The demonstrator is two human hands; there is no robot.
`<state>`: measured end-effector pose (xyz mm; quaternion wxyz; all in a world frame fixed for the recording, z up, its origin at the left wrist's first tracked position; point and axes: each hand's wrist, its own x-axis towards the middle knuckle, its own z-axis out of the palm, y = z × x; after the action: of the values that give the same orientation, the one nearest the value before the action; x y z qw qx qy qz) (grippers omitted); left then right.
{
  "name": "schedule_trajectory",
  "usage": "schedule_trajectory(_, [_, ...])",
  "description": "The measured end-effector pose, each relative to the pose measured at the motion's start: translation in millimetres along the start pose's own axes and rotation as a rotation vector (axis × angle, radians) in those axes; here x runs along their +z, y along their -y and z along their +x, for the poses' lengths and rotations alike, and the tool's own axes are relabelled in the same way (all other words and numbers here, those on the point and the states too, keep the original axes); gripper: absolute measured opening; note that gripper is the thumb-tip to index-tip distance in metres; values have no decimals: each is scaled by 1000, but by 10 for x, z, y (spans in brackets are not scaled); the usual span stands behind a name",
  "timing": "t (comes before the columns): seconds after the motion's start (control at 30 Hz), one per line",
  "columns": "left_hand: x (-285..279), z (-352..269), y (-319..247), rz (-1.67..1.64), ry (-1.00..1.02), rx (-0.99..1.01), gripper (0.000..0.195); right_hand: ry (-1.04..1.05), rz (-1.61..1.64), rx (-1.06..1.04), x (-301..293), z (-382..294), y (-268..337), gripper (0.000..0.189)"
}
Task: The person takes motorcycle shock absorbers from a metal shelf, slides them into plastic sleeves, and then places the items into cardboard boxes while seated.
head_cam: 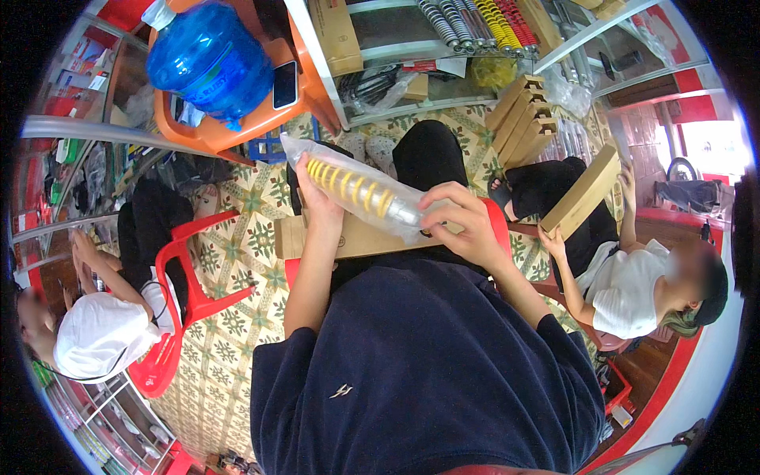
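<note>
A shock absorber with a yellow coil spring (pixel 350 185) lies slanted in a clear plastic bag (pixel 380 181) above my lap. My left hand (pixel 319 199) grips the bagged spring near its upper left end. At the lower right end, the fingers of my right hand (pixel 460 221) are bent around the bag by the silver part; whether they pinch it is hard to tell. Beneath, a long brown cardboard box (pixel 362 240) rests across my lap, partly covered by my arms and the bag.
To the right, a seated person (pixel 629 285) holds a cardboard box (pixel 582 190); more boxes (pixel 522 122) stand beyond. An orange chair (pixel 249 133) bears a blue water jug (pixel 208 62) and a phone (pixel 285 86). Another person (pixel 113 332) sits left on a red chair (pixel 178 297). Shock absorbers (pixel 475 27) lie on a shelf.
</note>
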<state>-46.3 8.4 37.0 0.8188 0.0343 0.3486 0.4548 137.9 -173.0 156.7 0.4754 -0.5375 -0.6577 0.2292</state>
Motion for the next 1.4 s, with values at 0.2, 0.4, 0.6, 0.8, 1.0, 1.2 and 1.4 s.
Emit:
schedule_trajectory(0.2, [0,22,23,2,3,50,31,-119,-96,-36,-64,-33,30,20])
schedule_trajectory(0.4, [50,-26,0,-7,12,30,31,-189,-271,-91,-84,-37,193,17])
schedule_trajectory(0.6, [6,44,27,-52,14,27,29,-253,-585,-14,176,-205,302,35])
schedule_trajectory(0.8, [3,56,27,-32,-7,59,32,-293,-549,56,269,-105,266,20])
schedule_trajectory(1.0, [46,46,36,-20,-1,116,32,-269,-351,135,119,-94,277,9])
schedule_trajectory(1.2, [64,60,36,-48,-40,99,32,-277,-244,223,18,-206,231,7])
schedule_trajectory(1.4, [85,52,20,-19,-35,65,33,-321,67,500,-141,-262,-66,27])
